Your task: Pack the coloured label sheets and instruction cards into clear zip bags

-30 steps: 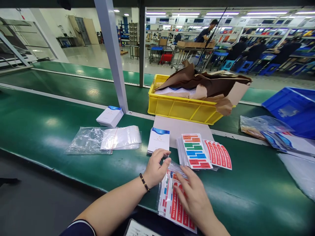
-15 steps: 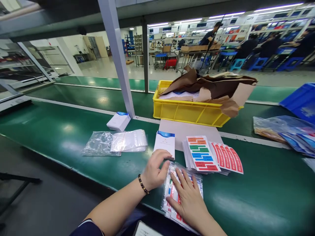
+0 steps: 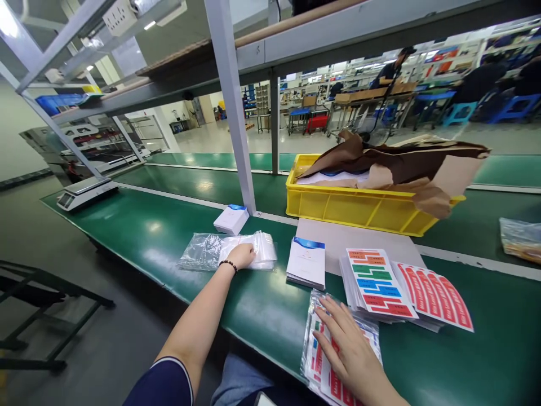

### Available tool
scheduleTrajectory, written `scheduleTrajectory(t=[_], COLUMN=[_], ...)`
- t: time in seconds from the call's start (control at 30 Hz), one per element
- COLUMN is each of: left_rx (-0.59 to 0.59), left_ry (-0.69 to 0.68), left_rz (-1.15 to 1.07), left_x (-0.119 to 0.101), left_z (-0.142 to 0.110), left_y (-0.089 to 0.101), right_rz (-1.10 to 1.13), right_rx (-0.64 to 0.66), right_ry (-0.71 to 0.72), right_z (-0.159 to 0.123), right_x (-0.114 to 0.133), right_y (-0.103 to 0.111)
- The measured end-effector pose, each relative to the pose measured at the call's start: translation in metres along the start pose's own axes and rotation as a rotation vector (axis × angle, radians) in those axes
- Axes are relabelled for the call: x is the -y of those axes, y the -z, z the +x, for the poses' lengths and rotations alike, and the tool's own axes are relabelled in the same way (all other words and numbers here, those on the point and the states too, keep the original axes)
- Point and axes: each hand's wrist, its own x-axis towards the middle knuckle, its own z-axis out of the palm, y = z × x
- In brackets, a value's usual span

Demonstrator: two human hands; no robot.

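My left hand (image 3: pixel 242 256) is at the stack of clear plastic bags (image 3: pixel 265 248), its fingers closed on the bags' edge. The fingertips are partly hidden. My right hand (image 3: pixel 349 341) lies flat with fingers spread on a clear bag of printed label sheets (image 3: pixel 310 361) near the table's front edge. Just beyond it stands a pile of white booklets (image 3: pixel 306 262) with blue tops. To the right are a stack of coloured label sheets (image 3: pixel 376 282) and a fanned stack of red-and-white curved labels (image 3: pixel 442 293).
A yellow crate (image 3: pixel 359 208) with brown paper stands behind on a grey board (image 3: pixel 397 242). A second booklet pile (image 3: pixel 231 219) sits by the metal post (image 3: pixel 236 113). A scale (image 3: pixel 87 192) is far left, a bagged item (image 3: pixel 522 237) far right. People work in the background.
My left hand has moved left from the booklets and labels bag to the clear bags. My right hand stays on the labels bag. The view has turned left.
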Motion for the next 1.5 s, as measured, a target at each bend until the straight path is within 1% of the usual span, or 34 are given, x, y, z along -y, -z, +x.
scheduleTrajectory(t=[0.07,0.13,0.23,0.27,0.3,0.33,0.37,0.43,0.47,0.53,0.6,0.67,0.7,0.87,0.97,1.1,1.23,1.4,1.5], left_rx=[-0.01,0.007,0.082,0.112,0.16,0.2,0.216,0.229,0.23,0.258,0.297,0.313,0.301,0.133,0.098,0.083,0.06,0.098,0.134], left_ry=[-0.058,-0.131,-0.234,-0.261,-0.284,-0.287,-0.284,-0.254,-0.228,-0.147,-0.07,-0.034,-0.043,-0.211,-0.286,-0.345,-0.317,-0.316,-0.312], left_rz=[-0.065,-0.14,-0.225,-0.25,-0.304,-0.344,-0.389,-0.519,-0.603,-0.781,-0.894,-0.929,-0.928,-0.813,-0.732,-0.699,-0.678,-0.684,-0.73], left_x=[-0.011,-0.028,-0.056,-0.065,-0.072,-0.078,-0.082,-0.088,-0.09,-0.093,-0.095,-0.098,-0.1,-0.104,-0.104,-0.105,-0.106,-0.108,-0.109], left_z=[-0.017,-0.042,-0.087,-0.1,-0.111,-0.12,-0.126,-0.128,-0.127,-0.122,-0.118,-0.117,-0.118,-0.127,-0.13,-0.132,-0.132,-0.131,-0.131], left_y=[0.0,-0.007,-0.033,-0.045,-0.056,-0.066,-0.075,-0.087,-0.091,-0.096,-0.099,-0.101,-0.101,-0.097,-0.093,-0.093,-0.094,-0.091,-0.089], right_rz=[0.165,0.382,0.738,0.785,0.764,0.678,0.548,0.29,0.197,0.082,0.031,0.064,0.115,0.393,0.453,0.463,0.469,0.502,0.441], right_rx=[0.002,0.044,0.122,0.143,0.153,0.146,0.123,0.057,0.031,0.005,-0.008,-0.005,0.007,0.108,0.134,0.186,0.201,0.217,0.176], right_ry=[-0.082,-0.234,-0.504,-0.56,-0.584,-0.572,-0.523,-0.36,-0.277,-0.154,-0.114,-0.127,-0.147,-0.294,-0.3,-0.281,-0.273,-0.275,-0.234], right_z=[0.003,0.006,0.013,0.014,0.015,0.015,0.014,0.009,0.005,-0.001,-0.005,-0.005,-0.004,0.006,0.009,0.009,0.009,0.009,0.006], right_x=[0.01,0.02,0.03,0.03,0.03,0.029,0.027,0.023,0.022,0.022,0.025,0.028,0.03,0.033,0.032,0.033,0.032,0.029,0.028], right_y=[0.008,0.011,0.008,0.005,0.002,-0.002,-0.005,-0.009,-0.011,-0.012,-0.01,-0.004,0.0,0.024,0.032,0.032,0.029,0.031,0.028])
